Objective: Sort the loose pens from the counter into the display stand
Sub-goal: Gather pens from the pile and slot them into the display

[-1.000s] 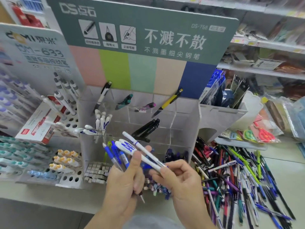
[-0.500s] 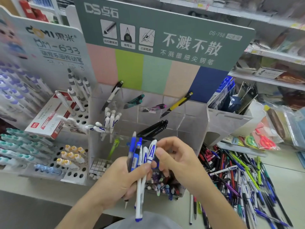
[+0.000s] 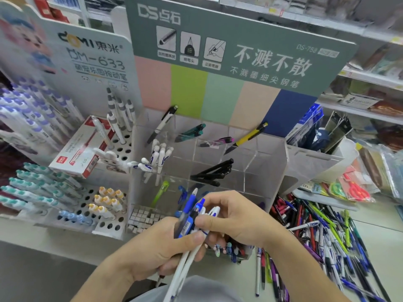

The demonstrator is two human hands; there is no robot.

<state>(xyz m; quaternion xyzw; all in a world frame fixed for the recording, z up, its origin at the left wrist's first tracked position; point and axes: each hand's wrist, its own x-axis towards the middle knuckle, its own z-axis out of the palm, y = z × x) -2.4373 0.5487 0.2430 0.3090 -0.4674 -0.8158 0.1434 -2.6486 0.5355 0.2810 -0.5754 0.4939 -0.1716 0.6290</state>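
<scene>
Several blue and white pens (image 3: 192,221) bunched upright, left hand (image 3: 157,247) gripping barrels, right hand (image 3: 235,219) pinching tops. Clear display stand (image 3: 268,158) compartments hold white pens (image 3: 160,153), black pens (image 3: 213,172).

The display stand (image 3: 265,162) is of clear plastic, and its backboard (image 3: 218,51) above is grey-green with white letters over five stripes: pink, lime, mint, beige, navy. Inside the stand lean black pens (image 3: 212,172), a yellow-and-black pen (image 3: 248,137) and white pens with blue print (image 3: 160,156). Before the stand, the held bundle (image 3: 192,219) is blue and white (some barrels plain white). Right of the stand, the loose pile (image 3: 327,236) mixes red, blue, green, purple.
</scene>
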